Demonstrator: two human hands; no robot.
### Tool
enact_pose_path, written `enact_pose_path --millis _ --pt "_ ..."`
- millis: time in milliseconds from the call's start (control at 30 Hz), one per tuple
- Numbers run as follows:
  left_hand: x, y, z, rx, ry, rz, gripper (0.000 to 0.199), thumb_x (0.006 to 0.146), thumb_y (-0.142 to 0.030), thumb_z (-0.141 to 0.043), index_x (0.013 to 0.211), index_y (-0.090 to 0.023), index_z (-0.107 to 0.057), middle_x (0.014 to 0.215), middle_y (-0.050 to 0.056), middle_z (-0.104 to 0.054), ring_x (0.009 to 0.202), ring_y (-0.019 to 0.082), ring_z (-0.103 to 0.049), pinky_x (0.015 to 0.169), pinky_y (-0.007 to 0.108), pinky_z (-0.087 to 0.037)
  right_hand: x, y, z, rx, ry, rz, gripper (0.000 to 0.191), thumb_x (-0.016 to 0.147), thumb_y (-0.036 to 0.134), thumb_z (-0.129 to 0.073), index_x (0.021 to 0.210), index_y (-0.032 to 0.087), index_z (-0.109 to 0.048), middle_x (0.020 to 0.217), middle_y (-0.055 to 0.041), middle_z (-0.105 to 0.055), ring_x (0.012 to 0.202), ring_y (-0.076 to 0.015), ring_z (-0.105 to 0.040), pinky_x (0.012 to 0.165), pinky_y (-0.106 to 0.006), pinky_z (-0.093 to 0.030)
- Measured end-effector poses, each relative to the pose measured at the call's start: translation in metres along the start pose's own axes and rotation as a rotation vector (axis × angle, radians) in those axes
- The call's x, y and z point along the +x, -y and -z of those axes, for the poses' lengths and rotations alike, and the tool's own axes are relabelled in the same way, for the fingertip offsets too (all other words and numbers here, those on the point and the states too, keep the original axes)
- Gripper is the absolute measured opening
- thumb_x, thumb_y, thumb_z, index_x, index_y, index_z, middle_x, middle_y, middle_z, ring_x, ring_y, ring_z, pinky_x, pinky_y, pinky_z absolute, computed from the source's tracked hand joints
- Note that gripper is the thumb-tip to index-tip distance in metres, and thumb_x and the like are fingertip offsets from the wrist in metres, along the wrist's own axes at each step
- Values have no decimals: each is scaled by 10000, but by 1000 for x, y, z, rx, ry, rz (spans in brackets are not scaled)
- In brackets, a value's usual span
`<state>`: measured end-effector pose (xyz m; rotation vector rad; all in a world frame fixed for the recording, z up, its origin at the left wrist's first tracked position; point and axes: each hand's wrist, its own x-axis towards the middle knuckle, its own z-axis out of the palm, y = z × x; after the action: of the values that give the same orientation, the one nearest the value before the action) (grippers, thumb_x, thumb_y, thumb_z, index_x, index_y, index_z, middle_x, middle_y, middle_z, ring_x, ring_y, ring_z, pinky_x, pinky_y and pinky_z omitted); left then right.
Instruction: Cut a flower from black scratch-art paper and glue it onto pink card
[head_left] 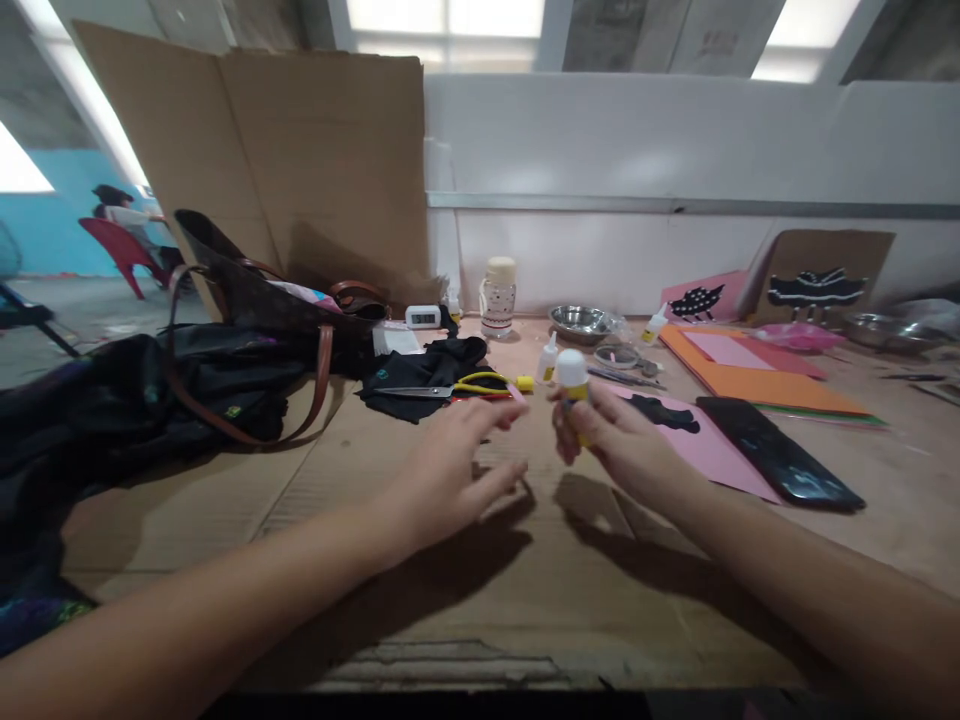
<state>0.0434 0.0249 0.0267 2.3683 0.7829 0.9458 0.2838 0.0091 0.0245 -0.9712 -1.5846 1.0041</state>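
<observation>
My right hand [600, 425] is closed around a small yellow glue bottle with a white cap [572, 370], held upright above the cardboard-covered table. To its left, my left hand [457, 465] is empty, its fingers apart and reaching toward the bottle without touching it. Just beyond my left hand lie scissors with yellow handles [442, 390] on a piece of black cloth [420, 368]. Right of the bottle, a pink paper sheet [712, 455] bears a black cut-out shape [664, 412]. My right forearm passes near a black phone [780, 450] lying at that sheet's right side.
A brown handbag [255, 290] and dark clothing [150, 400] occupy the left. Behind stand a white bottle [499, 300], a small clock [423, 317], a metal bowl [581, 322] and white glue bottles [550, 358]. Orange paper [780, 385] is stacked right. A person [124, 215] sits far left.
</observation>
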Motion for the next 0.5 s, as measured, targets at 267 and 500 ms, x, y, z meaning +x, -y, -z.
enact_pose_path --millis 267,500 --pt "-12 10 -5 398 469 -154 376 986 -408 -660 1331 -264 -616 1142 91 -602 1069 313 -553 952 488 -491 9 2 26 -611 -33 77 273 968 380 -655 1209 252 -660 1085 -45 -716 883 -212 -667 780 -349 -529" --pt "-13 13 -7 363 481 -176 372 1023 -420 -590 1354 -251 -592 1165 95 -602 1080 312 -545 957 479 -465 8 0 36 -910 228 328 339 1015 322 -600 1342 343 -686 1158 -46 -749 1040 -242 -671 918 -362 -498"
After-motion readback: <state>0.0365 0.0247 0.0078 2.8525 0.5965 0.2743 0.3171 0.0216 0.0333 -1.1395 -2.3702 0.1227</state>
